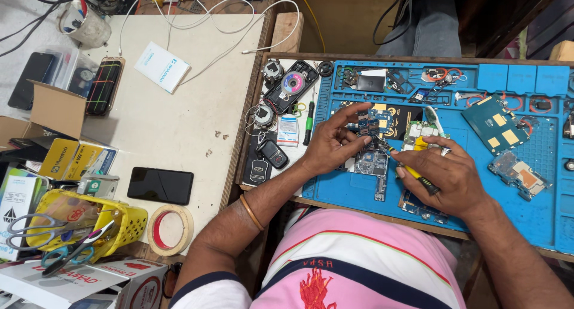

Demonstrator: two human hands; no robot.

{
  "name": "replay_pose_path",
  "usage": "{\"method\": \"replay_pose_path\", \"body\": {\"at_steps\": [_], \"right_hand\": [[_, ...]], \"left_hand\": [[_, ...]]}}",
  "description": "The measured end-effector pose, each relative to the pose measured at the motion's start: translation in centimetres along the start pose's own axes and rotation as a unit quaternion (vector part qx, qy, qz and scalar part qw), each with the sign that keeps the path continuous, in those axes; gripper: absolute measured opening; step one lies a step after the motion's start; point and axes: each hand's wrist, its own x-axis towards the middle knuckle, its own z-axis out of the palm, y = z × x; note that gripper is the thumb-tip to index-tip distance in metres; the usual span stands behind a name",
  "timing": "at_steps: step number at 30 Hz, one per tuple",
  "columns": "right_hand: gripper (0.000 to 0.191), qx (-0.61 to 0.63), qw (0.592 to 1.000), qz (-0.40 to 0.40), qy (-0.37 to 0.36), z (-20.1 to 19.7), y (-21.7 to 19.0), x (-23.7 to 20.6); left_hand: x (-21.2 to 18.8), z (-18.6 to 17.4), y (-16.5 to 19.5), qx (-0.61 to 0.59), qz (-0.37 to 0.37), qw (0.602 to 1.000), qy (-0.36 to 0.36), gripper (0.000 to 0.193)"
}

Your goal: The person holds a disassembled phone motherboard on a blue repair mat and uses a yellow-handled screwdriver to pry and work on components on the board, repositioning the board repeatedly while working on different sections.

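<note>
At the far left of your table (161, 124), a yellow basket (128, 222) holds scissors (36, 225), with a roll of tape (170, 230) and a dark phone (160, 185) lying flat just beside it. Farther back a white box (161, 67) rests among white cables (209, 22), near a mug (86, 25). Moving right, a black car key fob (273, 154) and a green-handled tool (308, 122) lie at the left edge of the blue work mat (538, 207). Your left hand (332, 144), a bangle at its wrist, rests on the mat with its fingers (353, 115) arched over a small circuit board (369, 122), pinning it down; its grip is pressed onto the board rather than closed around it. Directly below lies a second bare circuit board (371, 164). Your right hand (445, 174) is clenched around a yellow-and-black screwdriver (412, 173), whose tip points left toward the pinned board, meeting it just beside your left fingertips. Farther right on the mat lie a blue board with yellow patches (495, 125) and a loose board (519, 174), well apart from both hands.
</note>
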Motion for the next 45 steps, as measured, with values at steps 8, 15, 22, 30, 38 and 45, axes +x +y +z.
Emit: {"method": "replay_pose_path", "body": {"at_steps": [8,15,22,30,38,45], "right_hand": [[0.025,0.005,1.0,-0.001,0.014,-0.1,0.4,-0.6],[0.03,0.002,1.0,-0.009,0.011,0.2,0.4,-0.6],[0.029,-0.005,1.0,0.009,-0.02,0.4,0.6,-0.7],[0.027,0.012,1.0,0.004,0.007,0.2,0.5,-0.8],[0.028,0.024,1.0,-0.005,0.006,0.1,0.5,-0.8],[0.028,0.014,1.0,0.002,0.002,0.4,0.6,-0.7]], "left_hand": [[-0.2,0.1,-0.1,-0.004,-0.002,1.0,0.002,0.052],[-0.2,0.1,0.3,-0.006,-0.016,1.0,-0.017,0.066],[-0.2,0.2,0.6,-0.014,0.001,1.0,-0.021,0.077],[-0.3,0.2,0.8,0.012,0.012,1.0,-0.024,0.081],[-0.1,0.2,0.9,0.034,0.017,0.999,-0.028,0.085],[-0.1,0.1,1.1,0.043,0.018,0.998,-0.043,0.085]]}}
